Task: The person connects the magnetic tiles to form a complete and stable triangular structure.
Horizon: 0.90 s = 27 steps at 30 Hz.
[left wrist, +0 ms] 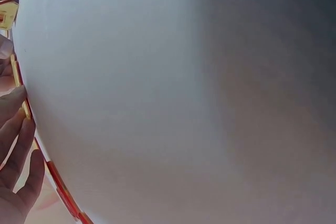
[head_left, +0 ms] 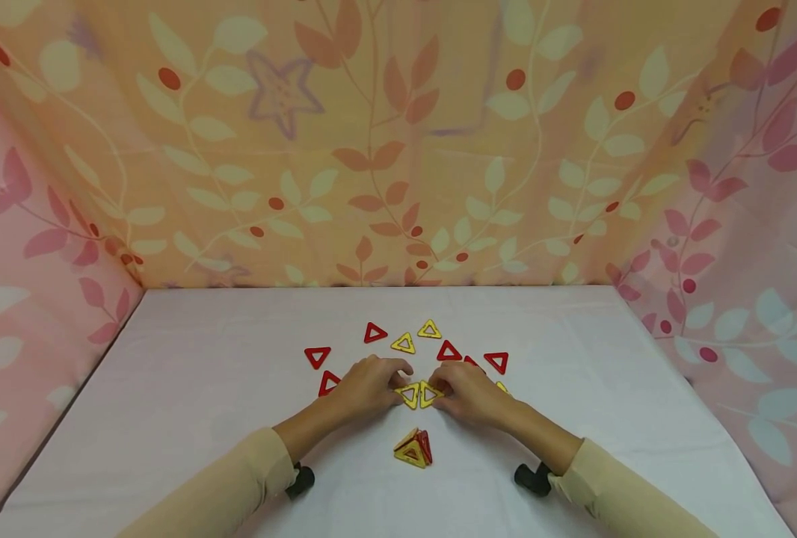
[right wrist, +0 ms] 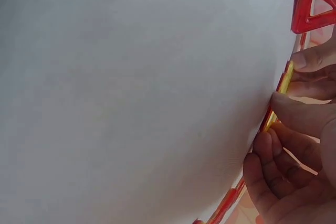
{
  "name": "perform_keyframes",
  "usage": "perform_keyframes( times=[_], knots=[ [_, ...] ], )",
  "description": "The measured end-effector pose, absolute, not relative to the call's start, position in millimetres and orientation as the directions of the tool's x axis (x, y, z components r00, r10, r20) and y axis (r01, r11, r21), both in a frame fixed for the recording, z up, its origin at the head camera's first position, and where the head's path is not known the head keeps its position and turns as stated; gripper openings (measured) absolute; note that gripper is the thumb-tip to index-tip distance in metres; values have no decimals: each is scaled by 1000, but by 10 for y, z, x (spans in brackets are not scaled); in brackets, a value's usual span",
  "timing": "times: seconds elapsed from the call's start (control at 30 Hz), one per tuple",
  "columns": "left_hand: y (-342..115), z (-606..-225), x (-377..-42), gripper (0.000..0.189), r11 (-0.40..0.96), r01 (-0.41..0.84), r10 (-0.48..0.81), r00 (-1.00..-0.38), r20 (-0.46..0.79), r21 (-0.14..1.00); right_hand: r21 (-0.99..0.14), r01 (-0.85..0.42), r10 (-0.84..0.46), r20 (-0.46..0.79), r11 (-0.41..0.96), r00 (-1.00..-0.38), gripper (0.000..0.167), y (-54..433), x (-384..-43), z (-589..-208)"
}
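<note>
Yellow triangular tiles, a left-hand tile (head_left: pixel 416 397) and a right-hand tile (head_left: pixel 423 395), are held just beside each other near the middle of the bench (head_left: pixel 170 418); whether their edges touch cannot be told. By the left hand (head_left: pixel 369 388) the left-hand tile is grasped at its outer side, and by the right hand (head_left: pixel 469 392) the right-hand tile is pinched likewise, so each grip is closed on its own tile. Both forearms are angled inward from the lower corners, with the hands turned to face each other and the fingers bent. In the right wrist view, the thumb is pressed to the tile's edge, with the other fingers curled below. On the near side, a yellow-and-red pyramid (head_left: pixel 413 450) is seen standing apart from the hands. Beyond them, red triangular tiles (head_left: pixel 368 333) and other yellow tiles (head_left: pixel 430 336) are scattered.
</note>
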<state>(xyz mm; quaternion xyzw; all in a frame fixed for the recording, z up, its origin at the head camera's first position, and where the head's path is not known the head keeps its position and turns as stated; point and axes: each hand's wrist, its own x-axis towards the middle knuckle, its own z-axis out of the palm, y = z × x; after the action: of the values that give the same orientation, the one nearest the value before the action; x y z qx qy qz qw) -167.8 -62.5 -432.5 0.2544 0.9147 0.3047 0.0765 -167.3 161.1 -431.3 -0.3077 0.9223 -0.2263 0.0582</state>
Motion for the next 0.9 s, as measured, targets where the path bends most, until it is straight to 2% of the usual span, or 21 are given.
perform_keyframes(
  times=[0.23, 0.6, 0.9],
  knots=[
    [-612, -4323, -1676, 36, 686, 394, 496, -868, 4, 612, -469, -544, -611, 11, 696, -792, 21, 1586, -1700, -4285],
    [-604, -4317, -1671, 37, 659, 396, 504, -864, 16, 639, -470, -509, -585, -21, 721, -810, 24, 1577, -1690, -4267],
    [-611, -4327, -1666, 44, 665, 406, 518, -855, 4, 627, -481, -496, -583, -39, 723, -812, 24, 1541, -1682, -4245]
  ],
)
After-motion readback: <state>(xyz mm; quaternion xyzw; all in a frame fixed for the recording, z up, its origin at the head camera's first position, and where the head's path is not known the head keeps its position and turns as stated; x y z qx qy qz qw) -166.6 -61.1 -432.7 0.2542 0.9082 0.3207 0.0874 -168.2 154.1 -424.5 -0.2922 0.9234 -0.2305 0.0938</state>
